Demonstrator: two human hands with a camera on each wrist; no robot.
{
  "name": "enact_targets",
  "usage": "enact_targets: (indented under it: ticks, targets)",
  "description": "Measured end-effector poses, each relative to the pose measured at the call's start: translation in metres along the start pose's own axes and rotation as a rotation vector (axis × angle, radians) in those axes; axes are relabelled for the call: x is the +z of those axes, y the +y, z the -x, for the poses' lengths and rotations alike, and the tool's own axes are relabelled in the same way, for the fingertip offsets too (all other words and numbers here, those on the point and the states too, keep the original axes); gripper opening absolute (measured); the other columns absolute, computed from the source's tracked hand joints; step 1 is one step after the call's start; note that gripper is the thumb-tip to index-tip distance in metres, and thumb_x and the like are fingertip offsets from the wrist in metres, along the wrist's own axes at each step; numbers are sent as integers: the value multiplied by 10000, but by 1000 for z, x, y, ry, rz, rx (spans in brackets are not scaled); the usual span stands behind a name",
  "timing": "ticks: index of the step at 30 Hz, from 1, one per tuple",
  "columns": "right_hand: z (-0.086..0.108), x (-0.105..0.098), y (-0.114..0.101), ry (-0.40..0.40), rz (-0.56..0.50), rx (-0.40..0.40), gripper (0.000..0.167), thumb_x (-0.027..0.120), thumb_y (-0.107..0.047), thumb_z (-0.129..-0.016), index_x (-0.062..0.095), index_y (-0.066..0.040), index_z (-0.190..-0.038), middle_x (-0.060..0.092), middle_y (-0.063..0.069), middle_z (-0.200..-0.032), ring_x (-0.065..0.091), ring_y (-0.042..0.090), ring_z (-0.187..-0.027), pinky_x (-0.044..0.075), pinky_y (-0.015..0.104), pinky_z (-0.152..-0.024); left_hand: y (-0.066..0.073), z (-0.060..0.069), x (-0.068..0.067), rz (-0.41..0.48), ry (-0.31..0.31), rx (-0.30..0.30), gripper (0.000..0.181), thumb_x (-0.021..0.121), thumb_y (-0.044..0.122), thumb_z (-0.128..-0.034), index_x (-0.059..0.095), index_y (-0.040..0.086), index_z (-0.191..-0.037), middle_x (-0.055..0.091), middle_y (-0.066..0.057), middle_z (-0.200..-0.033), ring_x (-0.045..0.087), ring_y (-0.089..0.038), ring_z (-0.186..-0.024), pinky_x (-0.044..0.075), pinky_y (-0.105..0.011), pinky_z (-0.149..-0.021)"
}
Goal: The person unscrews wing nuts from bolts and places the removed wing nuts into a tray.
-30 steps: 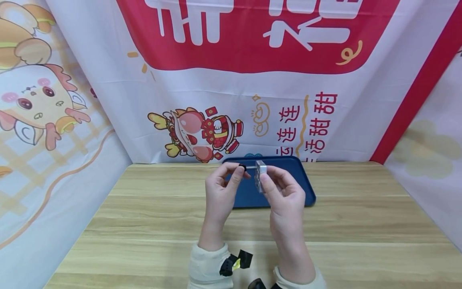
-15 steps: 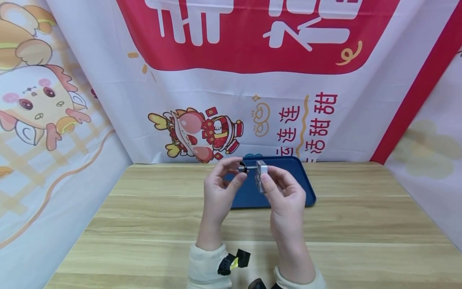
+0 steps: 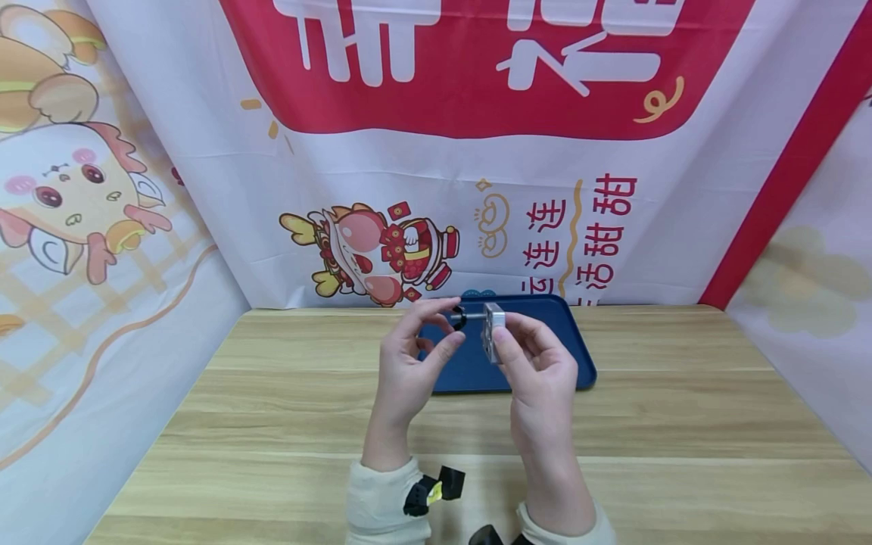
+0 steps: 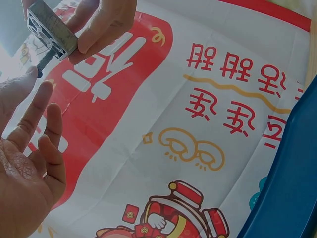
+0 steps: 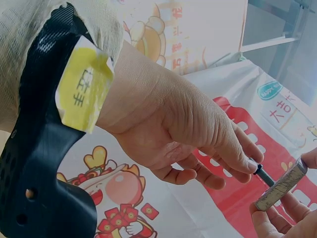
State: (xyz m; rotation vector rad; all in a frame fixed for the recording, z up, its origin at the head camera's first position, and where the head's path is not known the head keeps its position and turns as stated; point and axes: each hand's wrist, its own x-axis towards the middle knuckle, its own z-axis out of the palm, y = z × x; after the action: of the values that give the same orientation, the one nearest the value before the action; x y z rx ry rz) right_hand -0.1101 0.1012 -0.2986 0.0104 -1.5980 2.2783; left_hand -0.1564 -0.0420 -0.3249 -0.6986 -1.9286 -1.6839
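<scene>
My right hand (image 3: 545, 386) grips a silver metal block (image 3: 494, 333) by its right side, above the blue tray. A screw (image 3: 475, 316) with a black end (image 3: 459, 319) stands out from the block's left face. At that black end, my left hand (image 3: 409, 371) holds its thumb and index finger on either side, with the other fingers curled loosely. In the left wrist view the screw's threads (image 4: 47, 58) show between the block (image 4: 53, 30) and the left fingertips. The right wrist view shows the left hand (image 5: 183, 124) reaching to the screw, beside the block (image 5: 282, 186).
Behind the hands, a blue tray (image 3: 545, 341) lies on the wooden table (image 3: 272, 409) near its back edge. A printed cloth (image 3: 409, 166) hangs right behind the table, and more printed cloth (image 3: 123, 303) stands at the left side.
My left thumb and index finger have spread apart around the screw's black end, and the left wrist has shifted slightly left. The right hand and block have stayed nearly still.
</scene>
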Motion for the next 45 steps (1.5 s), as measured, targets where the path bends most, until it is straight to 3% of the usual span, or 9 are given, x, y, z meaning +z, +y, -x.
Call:
enact_targets:
  ticks: [7,17,23,30,35,37,40,45]
  targets:
    - [0,-1,0,-2,-1,1,202,628,-79,-967,652,-14,-1156,664,32,-1034,675,154,-923,567,263,-869,0,0,0,-9,-7,-19,358,686,65,-921,645,124,-1272,676,-85,-1132,595,-164,-961,436,-203,-642]
    - [0,-1,-1,2,2,3,207,639,-95,-963,654,-17,-1154,670,32,-1037,685,160,-937,567,262,-868,1,-1,3,12,7,-98,235,631,145,-976,686,114,-1203,703,-70,-1142,604,-139,-1003,503,-241,-722]
    - [0,-1,-1,-2,-2,1,202,639,-100,-964,657,-20,-1149,668,31,-1032,674,152,-921,568,254,-853,2,-2,6,53,41,-129,173,610,136,-987,702,50,-1106,725,-131,-1061,645,-93,-952,503,-225,-691]
    - [-1,0,-1,0,-14,-2,181,637,-84,-962,663,-25,-1131,661,30,-1018,643,134,-882,567,253,-831,2,-3,11,115,25,-138,228,552,165,-1022,684,-21,-1016,715,-211,-1025,656,-154,-1021,530,-276,-819]
    - [-1,-1,-1,4,-12,1,187,634,-85,-964,661,-25,-1139,661,24,-1019,637,136,-891,567,258,-850,1,-3,10,101,21,-153,223,582,202,-1009,673,35,-1126,711,-145,-1078,631,-144,-1020,527,-276,-812]
    - [-1,-1,-2,4,-8,6,194,631,-89,-967,656,-23,-1147,661,23,-1027,651,144,-915,565,263,-869,1,-2,7,70,21,-131,265,637,174,-975,646,85,-1225,696,-103,-1149,617,-148,-1013,509,-251,-753]
    - [0,-2,-2,2,-7,12,200,627,-89,-970,650,-18,-1155,662,26,-1032,670,155,-938,565,270,-884,1,-1,3,10,22,-49,429,710,94,-912,597,145,-1322,643,-57,-1263,594,-197,-1020,465,-225,-677]
    - [0,-2,-1,2,-4,9,204,631,-88,-967,651,-11,-1155,667,30,-1030,678,155,-927,570,268,-869,1,0,-2,-37,35,84,454,716,-3,-879,599,113,-1303,578,-61,-1337,585,-225,-1025,472,-216,-674]
